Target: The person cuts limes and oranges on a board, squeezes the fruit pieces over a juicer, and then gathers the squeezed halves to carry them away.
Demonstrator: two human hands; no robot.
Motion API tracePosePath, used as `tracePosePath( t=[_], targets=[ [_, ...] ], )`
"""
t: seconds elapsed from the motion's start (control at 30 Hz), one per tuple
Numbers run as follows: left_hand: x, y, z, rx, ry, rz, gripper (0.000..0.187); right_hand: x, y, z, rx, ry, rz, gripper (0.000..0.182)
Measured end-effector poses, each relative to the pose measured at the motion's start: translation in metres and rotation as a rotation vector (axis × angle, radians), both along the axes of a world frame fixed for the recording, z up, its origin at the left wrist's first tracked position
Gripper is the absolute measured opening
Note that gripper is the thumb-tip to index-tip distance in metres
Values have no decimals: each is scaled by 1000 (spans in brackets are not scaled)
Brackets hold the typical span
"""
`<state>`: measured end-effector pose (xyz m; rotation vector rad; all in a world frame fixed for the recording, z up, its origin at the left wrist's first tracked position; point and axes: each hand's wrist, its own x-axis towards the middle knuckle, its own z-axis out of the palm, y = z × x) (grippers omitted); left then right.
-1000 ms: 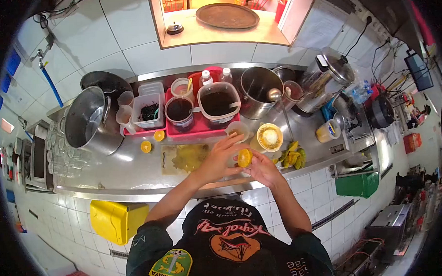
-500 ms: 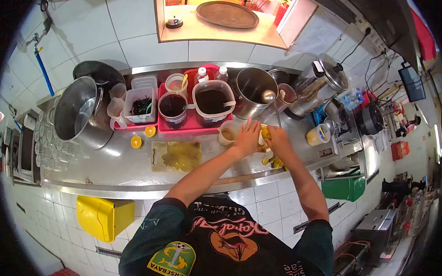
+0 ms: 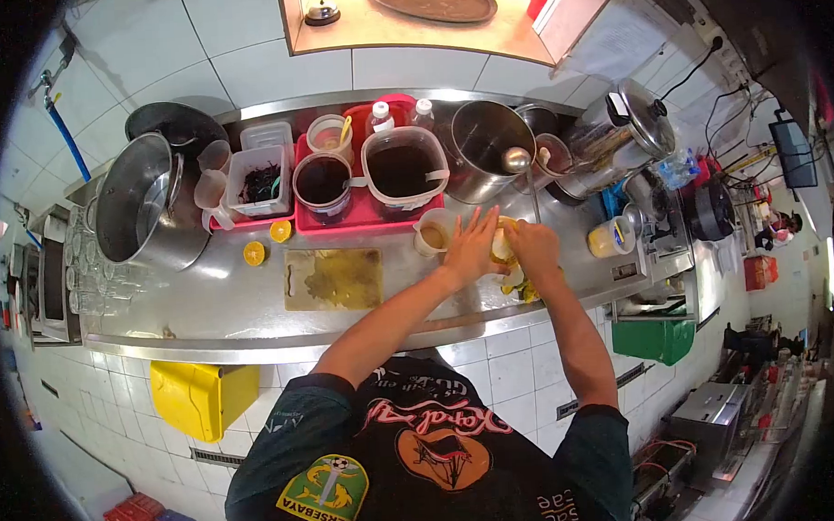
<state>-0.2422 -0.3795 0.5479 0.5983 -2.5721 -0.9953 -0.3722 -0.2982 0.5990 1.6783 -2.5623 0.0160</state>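
Observation:
My left hand lies with its fingers stretched out and slightly spread, against the side of a pale yellow-white juicer. My right hand is closed over an orange half at the juicer's right side; the fingers hide most of the fruit. Left of my left hand stands a plastic measuring jug with some brownish liquid in it. Squeezed orange peels lie on the counter below my right hand. Two cut orange halves rest farther left, cut faces up, above a stained cutting board.
A red tray carries tubs of dark liquid. Behind my hands stands a tall steel pot with a ladle. A large pot and several glasses occupy the left, a yellow-filled container the right.
The view has shifted a little. My right hand has turned and closed farther over the orange half, now less visible. My left hand stays beside the juicer.

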Motion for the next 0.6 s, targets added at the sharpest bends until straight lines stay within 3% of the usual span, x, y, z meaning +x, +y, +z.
tracePosePath(
  t=[0.1,0.23,0.3,0.5,0.6],
  targets=[
    [1,-1,-2,-15,-13,-1,124,10,-5,10,0,-30,-125,43],
    [2,-1,2,-10,-49,-1,124,16,-2,16,-98,88,-28,39],
    [1,-2,1,-9,-34,10,124,19,-2,20,-227,-154,-39,31],
    [3,-1,2,-24,-37,2,124,-10,10,31,-121,-533,228,34],
    [5,0,4,-18,-33,-1,123,-10,3,27,-86,-413,248,37]
  ],
)
